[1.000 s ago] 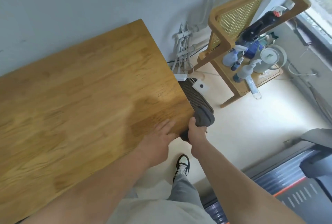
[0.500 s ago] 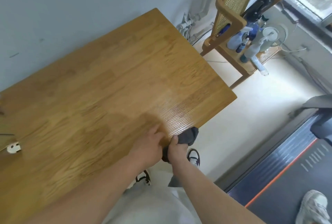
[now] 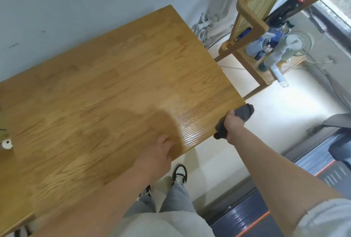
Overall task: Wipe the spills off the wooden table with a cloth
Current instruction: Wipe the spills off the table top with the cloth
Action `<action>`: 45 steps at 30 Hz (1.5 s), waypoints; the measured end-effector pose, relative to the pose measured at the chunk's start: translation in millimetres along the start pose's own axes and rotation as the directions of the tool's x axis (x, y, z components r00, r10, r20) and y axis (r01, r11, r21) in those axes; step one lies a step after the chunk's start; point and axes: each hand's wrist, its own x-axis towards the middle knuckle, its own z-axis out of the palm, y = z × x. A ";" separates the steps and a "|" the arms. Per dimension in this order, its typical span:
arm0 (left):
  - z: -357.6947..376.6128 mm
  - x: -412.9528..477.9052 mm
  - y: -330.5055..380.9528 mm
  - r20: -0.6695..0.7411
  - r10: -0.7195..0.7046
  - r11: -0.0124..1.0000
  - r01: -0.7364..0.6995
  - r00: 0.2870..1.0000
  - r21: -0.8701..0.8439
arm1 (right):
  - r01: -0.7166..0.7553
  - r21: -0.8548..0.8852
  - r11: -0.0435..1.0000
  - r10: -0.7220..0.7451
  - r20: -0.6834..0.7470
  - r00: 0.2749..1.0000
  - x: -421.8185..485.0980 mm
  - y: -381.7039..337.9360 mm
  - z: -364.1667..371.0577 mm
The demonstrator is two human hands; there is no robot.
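The cloth [image 3: 247, 111] is dark grey. I see it at the right edge of the table [image 3: 114, 84], close to the near right corner. The right hand [image 3: 233, 122] has its fingers curled tight round it, and a bit of cloth sticks out on each side of the fist. I can't tell if the cloth touches the wood or is just beside it.

The left hand [image 3: 161, 153] lies on the table top by the near edge, to the left of the right hand and well apart from it. It holds nothing. Its fingers look loose and a little bent, but they are blurry.

Between the two hands I see a shiny patch [image 3: 190, 128] on the wood. A small white thing [image 3: 6, 143] sits at the far left of the table. Beyond the table on the right stands a wooden rack [image 3: 266, 3] with spray bottles [image 3: 273, 58] on it. Two shoes [image 3: 179, 175] are on the floor below.
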 end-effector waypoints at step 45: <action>40.6 -285.3 -381.8 -0.189 -0.283 0.864 0.164 0.940 -0.475 | -0.018 -0.121 0.993 0.017 -0.008 1.000 -285.3 412.5 230.9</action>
